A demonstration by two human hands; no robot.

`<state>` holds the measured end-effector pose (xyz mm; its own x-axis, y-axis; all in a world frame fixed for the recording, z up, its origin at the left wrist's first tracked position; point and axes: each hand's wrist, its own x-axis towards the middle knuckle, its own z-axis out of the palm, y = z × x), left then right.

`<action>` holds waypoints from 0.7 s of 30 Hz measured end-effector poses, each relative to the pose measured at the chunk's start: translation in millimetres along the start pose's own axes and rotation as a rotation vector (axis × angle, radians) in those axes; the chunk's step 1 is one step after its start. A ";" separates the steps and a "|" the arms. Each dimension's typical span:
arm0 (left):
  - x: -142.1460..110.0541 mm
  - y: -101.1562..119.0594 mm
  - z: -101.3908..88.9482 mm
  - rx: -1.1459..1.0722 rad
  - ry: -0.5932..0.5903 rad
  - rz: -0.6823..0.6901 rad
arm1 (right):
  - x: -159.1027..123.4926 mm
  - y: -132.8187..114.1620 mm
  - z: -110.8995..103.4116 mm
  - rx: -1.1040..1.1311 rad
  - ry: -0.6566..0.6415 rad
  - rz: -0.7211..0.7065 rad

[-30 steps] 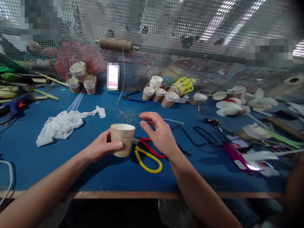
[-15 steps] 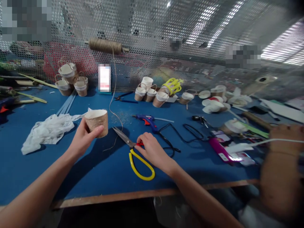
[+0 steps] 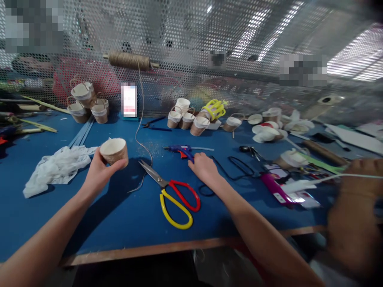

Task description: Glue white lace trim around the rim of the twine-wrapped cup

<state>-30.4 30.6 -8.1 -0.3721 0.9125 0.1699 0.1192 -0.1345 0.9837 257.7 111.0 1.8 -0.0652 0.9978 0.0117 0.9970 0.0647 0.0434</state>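
Note:
My left hand (image 3: 97, 169) is wrapped round a small twine-covered cup (image 3: 120, 154), holding it tilted above the table with its white rim up. To the right, my right hand (image 3: 205, 167) closes on the handle of a blue glue gun (image 3: 181, 149), which lies on the table with a clear glue stick (image 3: 203, 148) in its back. Between both hands rest scissors (image 3: 162, 183) with one red and one yellow handle, blades slightly apart. A loose twine end (image 3: 147, 153) runs down beside the blades from a twine spool (image 3: 128, 60).
White lacy fabric (image 3: 56, 169) lies at left. Small cups with handles (image 3: 80, 111) are stacked at the back, near a lit phone (image 3: 129, 99) and pliers (image 3: 157, 126). A black cable (image 3: 236, 171) curls at right. Another person's arm (image 3: 356, 199) reaches in at far right.
My right hand has left the scissors' red handle and moved up and right to the glue gun. The cup in my left hand has shifted slightly left and tilted more.

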 end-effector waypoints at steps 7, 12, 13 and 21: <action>3.7 -8.6 0.8 0.075 -0.019 0.004 | 27.1 1.9 -1.5 -0.015 -0.020 0.055; 4.9 -13.4 2.5 0.121 -0.037 0.011 | 32.8 -12.5 -10.9 0.043 0.020 0.046; 4.8 -12.6 2.9 0.123 -0.043 0.008 | 27.3 -17.3 -13.1 0.062 0.028 0.017; -2.7 1.6 6.7 -0.122 -0.114 -0.112 | -63.6 -53.3 -12.6 0.241 -0.087 -0.471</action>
<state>-23.1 30.5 -7.4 -0.2691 0.9614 0.0581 -0.0324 -0.0693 0.9971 208.1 43.9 11.3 -0.5139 0.8570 -0.0372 0.8431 0.4966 -0.2064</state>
